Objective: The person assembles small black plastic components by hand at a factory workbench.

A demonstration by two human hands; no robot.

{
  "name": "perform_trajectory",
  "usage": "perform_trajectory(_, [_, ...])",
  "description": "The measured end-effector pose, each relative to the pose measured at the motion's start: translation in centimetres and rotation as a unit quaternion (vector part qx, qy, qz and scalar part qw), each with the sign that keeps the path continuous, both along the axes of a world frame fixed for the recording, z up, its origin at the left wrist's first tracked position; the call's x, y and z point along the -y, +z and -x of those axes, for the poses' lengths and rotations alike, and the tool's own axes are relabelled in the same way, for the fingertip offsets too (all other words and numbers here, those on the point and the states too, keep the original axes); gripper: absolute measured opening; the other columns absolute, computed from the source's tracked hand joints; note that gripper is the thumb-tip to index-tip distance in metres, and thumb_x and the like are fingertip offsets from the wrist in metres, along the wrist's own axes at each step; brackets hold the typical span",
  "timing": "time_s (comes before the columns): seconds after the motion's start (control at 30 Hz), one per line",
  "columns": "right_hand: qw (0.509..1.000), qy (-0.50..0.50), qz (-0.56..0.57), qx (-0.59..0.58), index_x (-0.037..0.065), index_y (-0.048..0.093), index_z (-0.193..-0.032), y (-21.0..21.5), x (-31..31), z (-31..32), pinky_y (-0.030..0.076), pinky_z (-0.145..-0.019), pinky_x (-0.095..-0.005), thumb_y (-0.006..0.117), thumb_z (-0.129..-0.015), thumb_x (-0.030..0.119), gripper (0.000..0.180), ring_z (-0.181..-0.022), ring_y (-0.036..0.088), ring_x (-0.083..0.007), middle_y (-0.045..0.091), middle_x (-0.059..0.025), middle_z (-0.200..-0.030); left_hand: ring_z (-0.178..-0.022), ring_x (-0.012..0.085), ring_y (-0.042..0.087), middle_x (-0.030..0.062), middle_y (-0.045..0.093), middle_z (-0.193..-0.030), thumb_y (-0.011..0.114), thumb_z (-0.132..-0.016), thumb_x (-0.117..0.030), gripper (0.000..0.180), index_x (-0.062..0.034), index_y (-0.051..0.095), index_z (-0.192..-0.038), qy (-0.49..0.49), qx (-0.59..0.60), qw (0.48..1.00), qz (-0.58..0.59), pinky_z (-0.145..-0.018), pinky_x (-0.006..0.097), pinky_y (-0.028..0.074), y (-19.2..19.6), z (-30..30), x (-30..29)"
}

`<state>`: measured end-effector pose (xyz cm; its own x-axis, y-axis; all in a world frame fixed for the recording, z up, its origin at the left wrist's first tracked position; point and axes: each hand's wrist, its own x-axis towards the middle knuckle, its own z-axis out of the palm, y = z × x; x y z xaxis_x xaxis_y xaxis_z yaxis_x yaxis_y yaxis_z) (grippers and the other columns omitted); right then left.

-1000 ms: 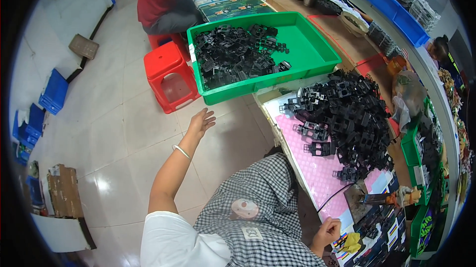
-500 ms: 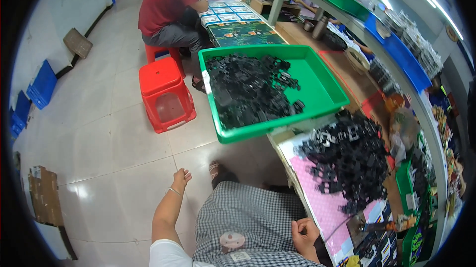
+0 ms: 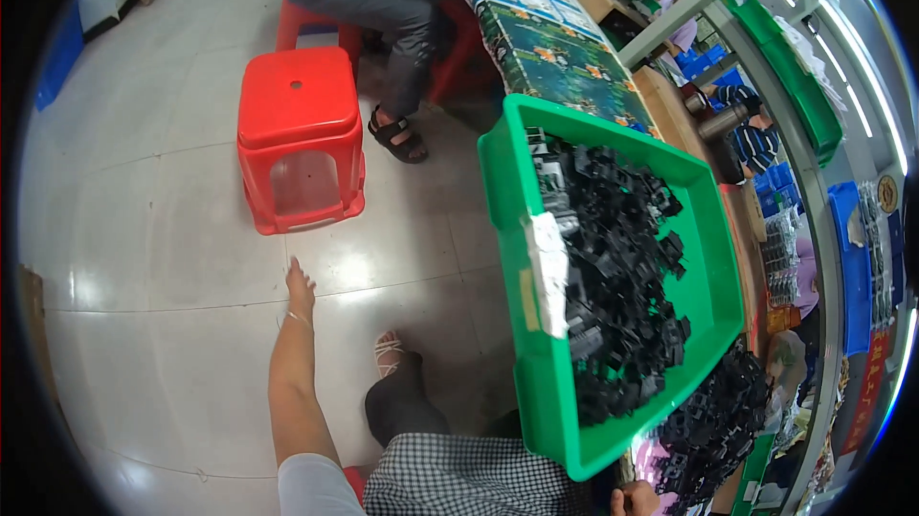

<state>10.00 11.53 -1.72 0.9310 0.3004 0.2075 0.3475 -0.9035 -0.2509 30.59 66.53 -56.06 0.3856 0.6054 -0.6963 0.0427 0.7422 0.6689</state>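
Note:
My left hand (image 3: 301, 288) reaches out over the tiled floor with its fingers stretched and nothing in them. Just beyond its fingertips stands a red plastic stool (image 3: 299, 100), apart from the hand. Low at the bench edge, partly cut off by the picture's border, my right hand (image 3: 636, 499) is curled closed; the inside of its fingers is hidden. Above it, a green plastic tray (image 3: 704, 229) holds many small black plastic parts (image 3: 622, 277). A heap of similar black parts (image 3: 723, 411) lies on the bench beyond the tray's near end.
A person in grey trousers (image 3: 369, 18) sits at a table with a patterned cover (image 3: 565, 61). Shelving with a green bin (image 3: 790, 76) and a blue tray (image 3: 847, 258) runs along the right. Blue panels (image 3: 59, 56) lean at the far left.
My view has turned down and moved forward, so the stool and the tray look nearer. The tray now appears turned and further right. My left hand has come closer to the stool.

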Motion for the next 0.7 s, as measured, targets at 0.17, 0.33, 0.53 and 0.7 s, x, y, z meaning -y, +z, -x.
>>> perform_trajectory(0.17, [1.0, -0.003, 0.005, -0.007, 0.0, 0.058, -0.083, -0.9, 1.7, -0.1, 0.044, -0.057, -0.0342, 0.061, -0.083, 0.01, 0.011, -0.061, 0.053, -0.0273, 0.057, -0.0134, -0.073, -0.082, 0.014, 0.041, 0.0038, 0.041, -0.099, 0.058, -0.072, -0.069, 0.085, -0.0028, 0.041, -0.123, -0.029, 0.276, 0.96, -0.026, -0.069, 0.028, 0.036, 5.5, -11.9, -5.9])
perform_trajectory(0.33, [0.992, -0.072, -0.102, -0.031, 0.0, 0.058, -0.085, -2.2, 5.5, 1.8, 0.044, -0.06, -0.0333, 0.061, -0.084, 0.012, 0.013, -0.064, 0.054, -0.0266, 0.058, -0.0124, -0.075, -0.102, 0.0207, 0.046, 0.0115, 0.042, -0.123, 0.061, -0.07, -0.068, 0.093, -0.0058, 0.032, -0.133, 0.072, 0.295, 0.953, -0.019, -0.087, 0.032, 0.038, 10.4, -16.1, -13.4])
perform_trajectory(0.53, [0.959, -0.143, -0.234, -0.069, 0.0, 0.058, -0.089, -3.0, 10.2, 2.9, 0.045, -0.064, -0.0321, 0.061, -0.085, 0.015, 0.016, -0.068, 0.054, -0.0257, 0.059, -0.0112, -0.078, -0.128, 0.031, 0.031, 0.0164, 0.034, -0.137, 0.06, -0.085, -0.038, 0.069, -0.0015, 0.029, -0.134, 0.163, 0.43, 0.882, 0.108, -0.109, 0.046, 0.024, 15.0, -19.2, -10.0])
perform_trajectory(0.7, [0.897, -0.237, -0.368, -0.061, 0.0, 0.058, -0.092, -5.3, 13.3, 8.5, 0.046, -0.067, -0.0312, 0.06, -0.086, 0.018, 0.018, -0.071, 0.055, -0.025, 0.06, -0.0102, -0.08, -0.124, 0.0276, 0.036, 0.0121, 0.038, -0.133, 0.059, -0.084, -0.04, 0.066, -0.0006, 0.034, -0.131, 0.139, 0.433, 0.89, 0.035, -0.108, 0.045, 0.026, 13.1, -14.5, -7.0])
